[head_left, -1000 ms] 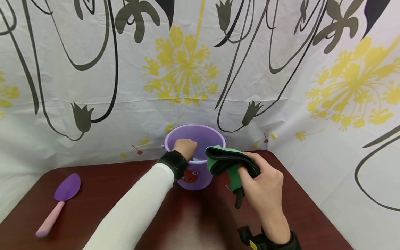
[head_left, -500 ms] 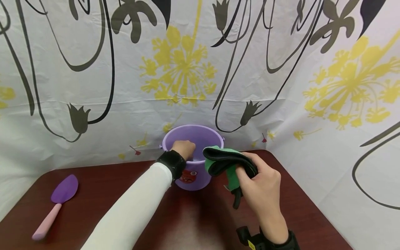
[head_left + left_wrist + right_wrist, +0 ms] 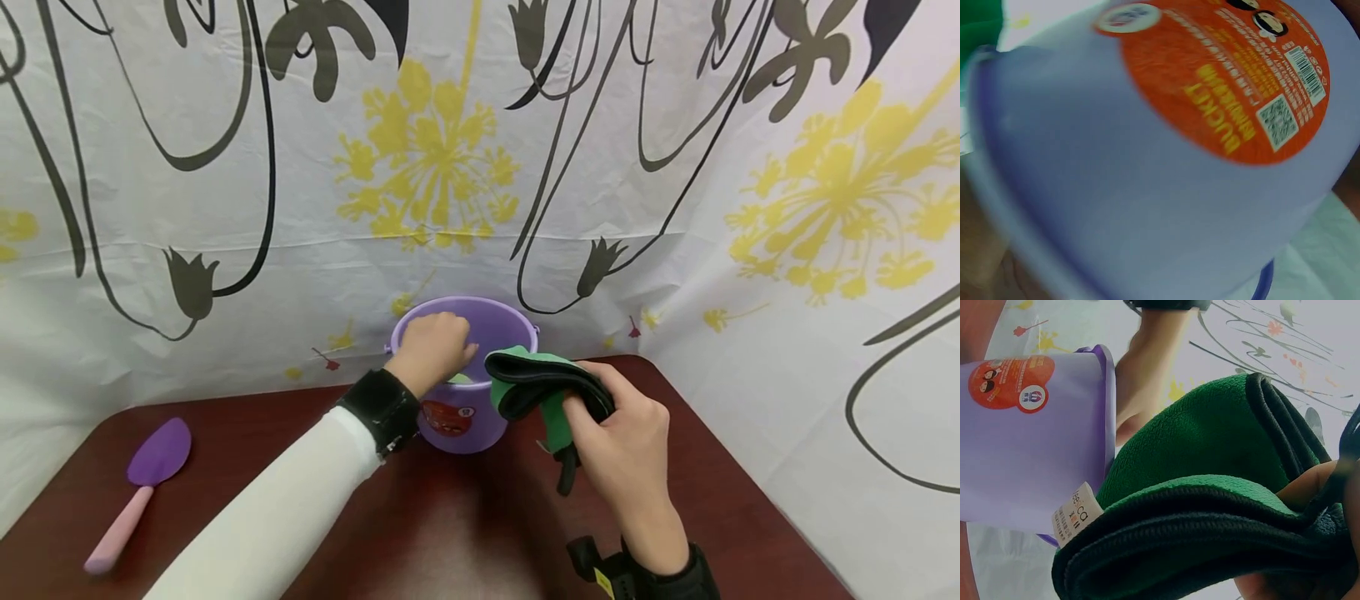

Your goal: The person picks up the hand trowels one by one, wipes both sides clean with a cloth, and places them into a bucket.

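Observation:
A purple bucket [image 3: 483,421] with a red sticker stands near the table's back edge; its wall [image 3: 1147,194] fills the left wrist view. My left hand [image 3: 431,350] is over the bucket's near left rim, back of the hand up and thumb out to the right. A patch of light green [image 3: 460,379] shows just below the thumb, inside the rim. The left fingers are hidden, so I cannot tell whether they grip anything. Right of the bucket, my right hand [image 3: 630,442] grips a folded green towel [image 3: 1204,437] with black edging, a white label [image 3: 1077,514] and a black loop.
A purple trowel [image 3: 160,452] with a pink handle lies at the left on the dark red-brown table [image 3: 247,450]. A white curtain [image 3: 315,208] printed with flowers hangs behind the table and along its right side.
My left hand has risen from inside the bucket to its rim, and the forearm has drawn back to the left. The right hand holds the towel almost still.

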`<state>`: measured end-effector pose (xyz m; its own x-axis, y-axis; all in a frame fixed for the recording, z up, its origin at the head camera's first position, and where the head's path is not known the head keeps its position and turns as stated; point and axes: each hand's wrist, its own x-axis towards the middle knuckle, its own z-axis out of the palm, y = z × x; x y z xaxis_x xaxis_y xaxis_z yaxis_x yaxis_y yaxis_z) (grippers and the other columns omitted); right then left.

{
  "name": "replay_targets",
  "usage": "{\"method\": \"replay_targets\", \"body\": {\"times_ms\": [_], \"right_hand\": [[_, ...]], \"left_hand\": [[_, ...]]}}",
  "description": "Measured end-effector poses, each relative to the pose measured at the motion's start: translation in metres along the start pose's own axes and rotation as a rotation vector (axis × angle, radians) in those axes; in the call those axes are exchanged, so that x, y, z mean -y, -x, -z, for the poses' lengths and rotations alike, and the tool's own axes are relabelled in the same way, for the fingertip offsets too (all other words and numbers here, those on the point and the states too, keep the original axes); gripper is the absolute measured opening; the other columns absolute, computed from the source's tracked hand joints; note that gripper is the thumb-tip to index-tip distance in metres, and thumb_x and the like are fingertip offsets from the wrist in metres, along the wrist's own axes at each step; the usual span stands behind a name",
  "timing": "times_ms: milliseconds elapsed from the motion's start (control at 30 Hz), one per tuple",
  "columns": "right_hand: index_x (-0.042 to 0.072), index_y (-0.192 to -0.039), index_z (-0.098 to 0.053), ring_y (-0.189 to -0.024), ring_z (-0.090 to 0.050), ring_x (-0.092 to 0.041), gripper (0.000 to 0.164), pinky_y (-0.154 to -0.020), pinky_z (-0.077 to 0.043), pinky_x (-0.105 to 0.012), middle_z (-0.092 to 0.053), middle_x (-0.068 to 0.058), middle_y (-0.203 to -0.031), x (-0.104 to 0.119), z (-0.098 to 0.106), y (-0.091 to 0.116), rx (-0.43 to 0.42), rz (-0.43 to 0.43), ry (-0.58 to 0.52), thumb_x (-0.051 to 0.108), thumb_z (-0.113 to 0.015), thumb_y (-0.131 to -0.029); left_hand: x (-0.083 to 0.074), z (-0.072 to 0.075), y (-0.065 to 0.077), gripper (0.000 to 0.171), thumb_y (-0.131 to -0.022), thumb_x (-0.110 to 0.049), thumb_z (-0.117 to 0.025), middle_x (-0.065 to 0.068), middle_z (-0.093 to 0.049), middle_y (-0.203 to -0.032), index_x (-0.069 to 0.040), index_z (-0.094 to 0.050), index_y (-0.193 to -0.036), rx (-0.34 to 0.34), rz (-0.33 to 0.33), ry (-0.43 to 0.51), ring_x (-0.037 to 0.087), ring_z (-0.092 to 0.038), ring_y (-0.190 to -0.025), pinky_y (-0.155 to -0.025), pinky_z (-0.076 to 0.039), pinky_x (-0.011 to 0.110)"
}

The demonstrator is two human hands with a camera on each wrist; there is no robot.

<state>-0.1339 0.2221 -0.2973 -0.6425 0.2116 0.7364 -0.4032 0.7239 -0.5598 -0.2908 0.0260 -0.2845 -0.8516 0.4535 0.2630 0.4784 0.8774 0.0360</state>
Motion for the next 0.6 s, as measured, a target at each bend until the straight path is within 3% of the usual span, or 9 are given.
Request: {"method": "replay_targets", "body": {"times_ms": [133,333,467,600], "right_hand": [[0.017,-0.102,-0.076,-0.041,-0.028,0.001,0.026,-0.040,-0.028,-0.023,-0.048,0.009,-0.050,0.000,-0.001,0.000,-0.004,0.007,0.006,-0.001,-0.070,-0.084],[0.017,-0.102,-0.076,-0.042,-0.030,0.001,0.026,-0.041,-0.028,-0.021,-0.052,0.007,-0.052,-0.001,-0.001,-0.001,-0.004,0.013,0.013,0.000,-0.070,-0.084],[0.017,-0.103,-0.076,-0.041,-0.031,0.001,0.026,-0.041,-0.029,-0.020,-0.054,0.006,-0.053,0.000,-0.001,-0.001,-0.002,0.014,0.010,0.000,-0.070,-0.084],[0.017,-0.104,-0.076,-0.041,-0.029,0.001,0.026,-0.041,-0.028,-0.021,-0.053,0.006,-0.052,0.002,-0.001,0.000,0.019,0.000,0.012,0.001,-0.070,-0.085]], "left_hand": [[0.006,0.011,0.027,0.027,-0.097,-0.030,-0.066,0.003,-0.064,-0.080,-0.013,-0.066,-0.076,-0.152,-0.052,0.035,0.021,-0.064,-0.077,-0.067,-0.054,0.040],[0.008,0.013,0.084,0.014,-0.094,-0.025,-0.070,0.001,-0.069,-0.090,-0.013,-0.075,-0.091,-0.379,-0.099,0.107,0.020,-0.065,-0.082,-0.071,-0.055,0.036],[0.011,0.010,0.118,0.009,-0.092,-0.024,-0.073,-0.002,-0.071,-0.093,-0.016,-0.075,-0.092,-0.452,-0.059,0.190,0.017,-0.063,-0.086,-0.073,-0.053,0.035],[0.025,0.003,0.149,0.008,-0.090,-0.024,-0.075,-0.003,-0.071,-0.093,-0.017,-0.074,-0.093,-0.523,0.032,0.221,0.018,-0.066,-0.090,-0.076,-0.054,0.039]]}}
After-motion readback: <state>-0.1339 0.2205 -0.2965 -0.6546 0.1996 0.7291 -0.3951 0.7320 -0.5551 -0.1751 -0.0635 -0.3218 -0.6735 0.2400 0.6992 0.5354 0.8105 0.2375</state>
